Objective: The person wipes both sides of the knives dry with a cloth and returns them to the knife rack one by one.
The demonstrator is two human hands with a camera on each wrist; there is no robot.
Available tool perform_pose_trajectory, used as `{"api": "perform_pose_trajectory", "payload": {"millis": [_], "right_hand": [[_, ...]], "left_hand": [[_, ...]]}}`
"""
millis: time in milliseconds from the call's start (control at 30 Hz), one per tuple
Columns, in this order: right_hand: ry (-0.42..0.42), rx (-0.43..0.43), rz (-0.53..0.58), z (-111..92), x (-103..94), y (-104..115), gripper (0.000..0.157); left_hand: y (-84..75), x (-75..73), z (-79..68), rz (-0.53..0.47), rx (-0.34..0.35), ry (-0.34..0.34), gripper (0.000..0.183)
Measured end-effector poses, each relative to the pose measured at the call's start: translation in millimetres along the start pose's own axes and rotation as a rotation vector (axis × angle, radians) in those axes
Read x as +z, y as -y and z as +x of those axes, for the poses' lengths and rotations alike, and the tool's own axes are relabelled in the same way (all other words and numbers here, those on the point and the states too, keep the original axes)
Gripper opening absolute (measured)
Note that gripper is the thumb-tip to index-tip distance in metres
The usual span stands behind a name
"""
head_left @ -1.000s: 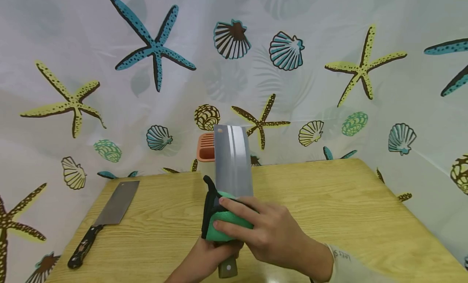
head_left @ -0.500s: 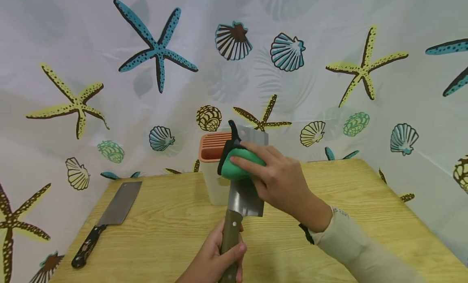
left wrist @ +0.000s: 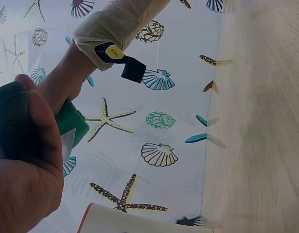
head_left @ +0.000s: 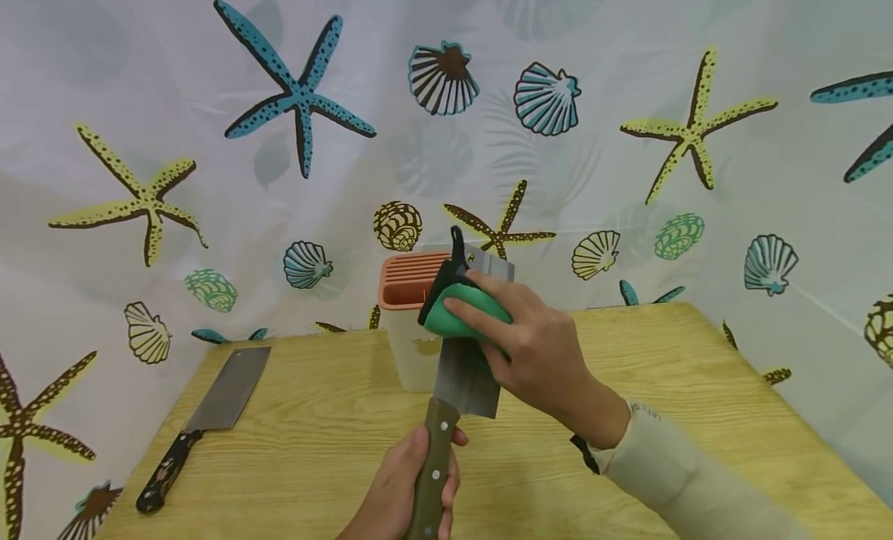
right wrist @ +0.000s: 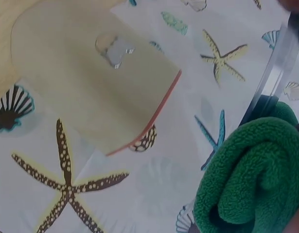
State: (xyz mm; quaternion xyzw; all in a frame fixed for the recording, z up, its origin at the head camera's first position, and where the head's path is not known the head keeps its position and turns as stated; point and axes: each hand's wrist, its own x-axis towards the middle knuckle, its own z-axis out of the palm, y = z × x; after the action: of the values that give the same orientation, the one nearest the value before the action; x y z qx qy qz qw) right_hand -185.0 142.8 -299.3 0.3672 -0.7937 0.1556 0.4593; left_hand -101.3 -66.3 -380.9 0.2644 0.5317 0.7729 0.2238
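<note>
My left hand (head_left: 398, 478) grips the olive-green handle (head_left: 434, 470) of a cleaver, held up with its blade (head_left: 466, 379) pointing away and leaning slightly right. Around the upper blade, my right hand (head_left: 540, 342) pinches a folded green cloth (head_left: 463, 311) with black trim. The cloth hides part of the blade, though its far end shows above. In the right wrist view, the cloth (left wrist: 74, 124) appears at left in the left wrist view, while the thick terry folds of the cloth (right wrist: 251, 170) fill the lower right of the right wrist view.
Behind the cleaver stands a white knife holder (head_left: 412, 354) with an orange slotted top (head_left: 412, 269). A second cleaver (head_left: 226, 393) with a black handle lies at the left of the wooden table (head_left: 314, 431). A starfish-and-shell printed curtain (head_left: 558, 176) surrounds the table.
My right hand and the cloth have moved up from the blade's base to its upper part. The cleaver has come lower and tilts more to the right; the last half second shows little shift.
</note>
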Motion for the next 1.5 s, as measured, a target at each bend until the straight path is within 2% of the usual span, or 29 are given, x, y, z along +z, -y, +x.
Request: {"api": "perform_pose_trajectory", "payload": {"millis": [233,367,467,600,667,800,933,1100,1233,1333,1433,1500], "right_hand": [[-0.022,-0.075,0.123,-19.5,4.6,32.3,0.031],[-0.078,-0.109,0.136,-25.6,7.7,36.6,0.030],[-0.083,-0.061,0.123,-22.2,8.2,26.7,0.030],[-0.044,0.022,0.079,-12.5,8.4,1.5,0.043],[-0.041,0.062,0.054,-7.5,9.1,-13.3,0.047],[-0.056,0.154,0.029,0.0,9.9,-37.7,0.047],[-0.052,0.189,0.019,-0.1,8.9,-45.5,0.045],[0.005,0.113,-0.002,-3.0,3.4,-32.4,0.039],[0.042,0.025,0.014,-6.0,-0.5,-12.3,0.038],[0.057,-0.036,0.044,-11.2,-2.6,5.8,0.039],[0.049,-0.088,0.071,-17.4,-4.4,23.7,0.033],[0.038,-0.117,0.073,-21.6,-4.8,32.9,0.031]], "left_hand": [[-1.3,-2.0,1.0,-0.038,0.035,0.017,0.044],[-1.2,-3.5,-0.4,-0.054,0.040,0.037,0.042],[-2.3,-3.2,-2.4,-0.072,-0.017,0.028,0.042],[-2.1,-0.3,-4.8,-0.066,-0.073,0.013,0.041],[-0.1,1.0,-5.1,-0.047,-0.068,0.023,0.038],[5.3,2.4,-3.6,-0.018,-0.014,0.062,0.035],[8.0,3.2,-2.1,-0.015,0.018,0.096,0.035],[7.0,5.1,-0.4,-0.021,-0.018,0.088,0.037],[4.1,6.6,0.7,-0.012,-0.085,0.023,0.041],[2.3,7.2,1.9,0.004,-0.094,-0.021,0.042],[2.2,6.9,4.0,0.066,-0.062,-0.057,0.044],[2.1,7.5,5.8,0.161,-0.058,-0.102,0.047]]}}
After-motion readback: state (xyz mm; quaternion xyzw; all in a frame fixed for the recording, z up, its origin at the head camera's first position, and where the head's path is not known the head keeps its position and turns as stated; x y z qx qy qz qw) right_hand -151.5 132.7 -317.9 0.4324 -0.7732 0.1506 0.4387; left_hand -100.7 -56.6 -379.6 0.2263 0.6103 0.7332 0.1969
